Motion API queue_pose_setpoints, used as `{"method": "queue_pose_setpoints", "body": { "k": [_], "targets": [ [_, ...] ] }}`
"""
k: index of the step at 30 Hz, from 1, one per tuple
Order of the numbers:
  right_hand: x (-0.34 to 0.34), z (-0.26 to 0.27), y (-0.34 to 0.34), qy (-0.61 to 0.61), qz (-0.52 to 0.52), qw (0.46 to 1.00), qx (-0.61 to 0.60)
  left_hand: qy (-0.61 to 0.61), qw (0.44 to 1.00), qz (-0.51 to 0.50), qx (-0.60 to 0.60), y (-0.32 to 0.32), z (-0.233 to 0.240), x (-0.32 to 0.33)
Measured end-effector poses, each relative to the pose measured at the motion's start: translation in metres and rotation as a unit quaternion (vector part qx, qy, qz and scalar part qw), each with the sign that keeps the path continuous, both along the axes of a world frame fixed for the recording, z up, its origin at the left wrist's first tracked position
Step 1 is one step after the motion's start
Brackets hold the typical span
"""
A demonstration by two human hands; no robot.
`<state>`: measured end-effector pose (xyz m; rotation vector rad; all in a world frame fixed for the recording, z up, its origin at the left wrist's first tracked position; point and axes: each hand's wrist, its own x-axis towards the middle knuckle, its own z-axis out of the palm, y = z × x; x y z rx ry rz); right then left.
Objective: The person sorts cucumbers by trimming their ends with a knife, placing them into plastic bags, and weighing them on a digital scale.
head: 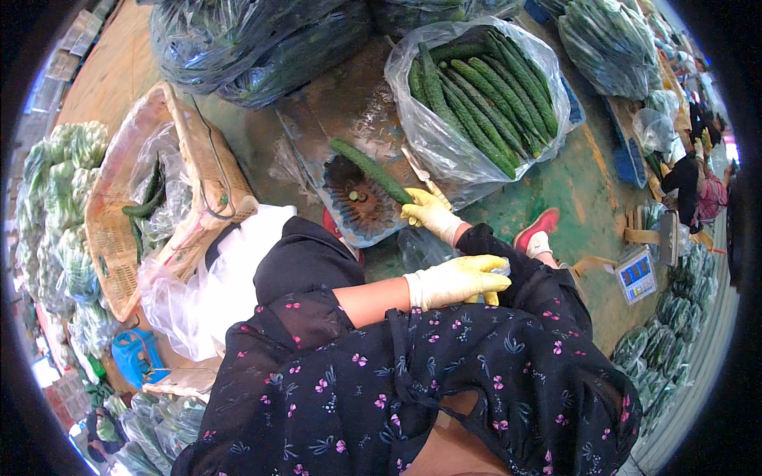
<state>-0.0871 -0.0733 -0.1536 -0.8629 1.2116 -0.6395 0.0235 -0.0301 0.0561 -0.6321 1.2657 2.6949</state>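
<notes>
My right hand, in a yellow glove, grips one end of a long green cucumber. The cucumber reaches up and left over a dirty blue plastic tray, where small round cut pieces lie. Below, my left hand, gloved too, is near my lap with its fingers curled around a small translucent thing, partly hidden. An open clear plastic bag full of cucumbers stands beyond my right hand. A pale-handled tool rests between bag and tray.
A worn plastic crate holding crumpled film and dark cucumbers stands at left. Filled bags lie ahead. At right are a scale with a display, more bagged produce and people farther off. A blue stool is at lower left.
</notes>
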Motion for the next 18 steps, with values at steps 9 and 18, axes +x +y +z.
{"method": "queue_pose_setpoints", "body": {
  "k": [9,18],
  "targets": [
    [0.018,0.022,-0.013,0.476,0.298,0.811,-0.168,-0.026,1.000,0.015,-0.006,-0.007,-0.002,0.001],
    [-0.026,0.054,-0.009,0.345,0.138,0.895,-0.247,-0.037,0.999,0.032,0.010,-0.004,-0.003,0.001]
  ]
}}
